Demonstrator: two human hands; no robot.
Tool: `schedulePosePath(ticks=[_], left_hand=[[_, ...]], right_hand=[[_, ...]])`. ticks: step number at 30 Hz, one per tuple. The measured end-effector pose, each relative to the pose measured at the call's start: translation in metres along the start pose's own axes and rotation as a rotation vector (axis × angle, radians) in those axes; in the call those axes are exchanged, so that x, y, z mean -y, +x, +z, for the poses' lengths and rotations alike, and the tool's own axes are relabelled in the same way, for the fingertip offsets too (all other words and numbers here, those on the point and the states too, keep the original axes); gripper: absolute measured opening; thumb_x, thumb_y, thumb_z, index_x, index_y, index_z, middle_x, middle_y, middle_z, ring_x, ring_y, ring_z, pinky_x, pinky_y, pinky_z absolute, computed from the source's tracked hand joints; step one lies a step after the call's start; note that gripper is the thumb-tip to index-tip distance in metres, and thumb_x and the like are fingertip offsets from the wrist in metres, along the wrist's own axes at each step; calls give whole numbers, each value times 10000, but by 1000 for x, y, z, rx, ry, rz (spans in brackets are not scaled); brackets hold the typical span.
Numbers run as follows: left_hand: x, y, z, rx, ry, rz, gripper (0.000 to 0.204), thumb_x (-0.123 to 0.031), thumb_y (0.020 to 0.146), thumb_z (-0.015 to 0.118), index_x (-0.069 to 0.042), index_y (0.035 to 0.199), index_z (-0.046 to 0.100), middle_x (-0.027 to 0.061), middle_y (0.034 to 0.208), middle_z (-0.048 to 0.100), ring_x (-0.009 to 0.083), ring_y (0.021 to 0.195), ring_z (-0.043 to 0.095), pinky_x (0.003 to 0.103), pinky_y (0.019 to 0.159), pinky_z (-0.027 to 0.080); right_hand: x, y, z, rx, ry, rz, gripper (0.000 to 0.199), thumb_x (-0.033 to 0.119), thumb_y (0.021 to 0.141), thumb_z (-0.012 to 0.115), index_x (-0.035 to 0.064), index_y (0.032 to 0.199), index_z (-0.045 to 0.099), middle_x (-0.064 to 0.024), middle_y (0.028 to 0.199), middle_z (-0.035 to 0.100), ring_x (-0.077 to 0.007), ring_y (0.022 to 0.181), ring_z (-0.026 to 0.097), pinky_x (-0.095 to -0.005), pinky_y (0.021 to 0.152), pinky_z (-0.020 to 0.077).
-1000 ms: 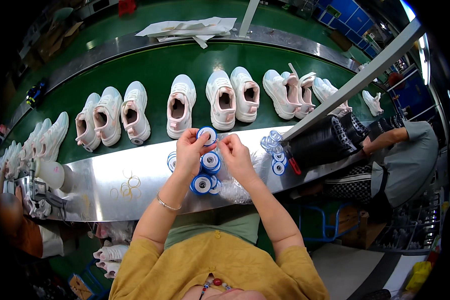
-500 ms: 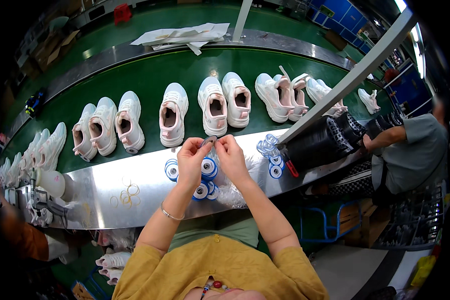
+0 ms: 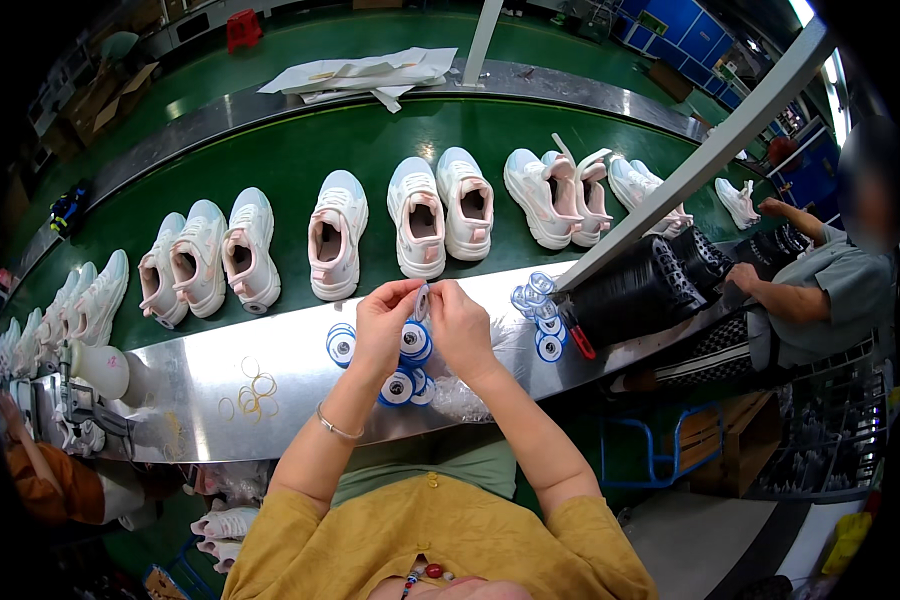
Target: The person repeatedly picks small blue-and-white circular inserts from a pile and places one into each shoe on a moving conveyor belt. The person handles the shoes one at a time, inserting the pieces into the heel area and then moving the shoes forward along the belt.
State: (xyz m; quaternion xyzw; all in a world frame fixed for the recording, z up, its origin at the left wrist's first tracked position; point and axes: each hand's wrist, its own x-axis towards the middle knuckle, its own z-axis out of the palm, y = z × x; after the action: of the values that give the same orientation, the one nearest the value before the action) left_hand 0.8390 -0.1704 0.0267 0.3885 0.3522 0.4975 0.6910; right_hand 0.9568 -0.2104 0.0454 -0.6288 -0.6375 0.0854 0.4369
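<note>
My left hand (image 3: 383, 325) and my right hand (image 3: 460, 322) meet above the shiny metal bench (image 3: 220, 370), both pinching one small blue-and-white tape roll (image 3: 422, 301) held on edge between the fingertips. Under the hands lie several more blue-and-white tape rolls (image 3: 406, 385), with another one (image 3: 341, 345) just left of my left hand. A crumpled clear plastic bag (image 3: 460, 398) rests under my right wrist.
A green conveyor belt (image 3: 300, 150) carries a row of white-and-pink sneakers (image 3: 335, 245). More tape rolls (image 3: 535, 310) lie right, beside black ribbed parts (image 3: 640, 290) and a red-handled tool (image 3: 578, 340). A person in grey (image 3: 820, 290) works at right. Rubber bands (image 3: 255, 385) lie left.
The belt has carried the sneakers leftward. My hands have stayed together over the tape rolls, working the one small roll between the fingertips.
</note>
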Motion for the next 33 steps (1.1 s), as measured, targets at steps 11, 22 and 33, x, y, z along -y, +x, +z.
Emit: schedulePosePath(ticks=[11, 22, 33], left_hand=[[-28, 14, -16, 240, 729, 449, 59, 1, 852, 572, 27, 902, 590, 97, 868, 616, 157, 760, 590, 252, 702, 471], [31, 70, -24, -28, 673, 291, 146, -57, 885, 557, 35, 996, 582, 103, 883, 643, 148, 787, 608, 262, 706, 482], [36, 90, -15, -15, 261, -89, 132, -64, 896, 548, 49, 939, 599, 86, 845, 640, 138, 742, 625, 246, 676, 500]], right_hand=[[-25, 20, -7, 335, 689, 308, 145, 113, 911, 554, 28, 1027, 573, -26, 689, 553, -72, 641, 499, -222, 580, 406], [-69, 35, 13, 23, -172, -65, 49, 84, 836, 541, 40, 825, 561, -163, 766, 602, -367, 698, 608, -459, 599, 476], [-100, 51, 33, 175, -324, -166, 91, 31, 769, 526, 69, 842, 563, -126, 767, 587, -344, 706, 617, -442, 593, 496]])
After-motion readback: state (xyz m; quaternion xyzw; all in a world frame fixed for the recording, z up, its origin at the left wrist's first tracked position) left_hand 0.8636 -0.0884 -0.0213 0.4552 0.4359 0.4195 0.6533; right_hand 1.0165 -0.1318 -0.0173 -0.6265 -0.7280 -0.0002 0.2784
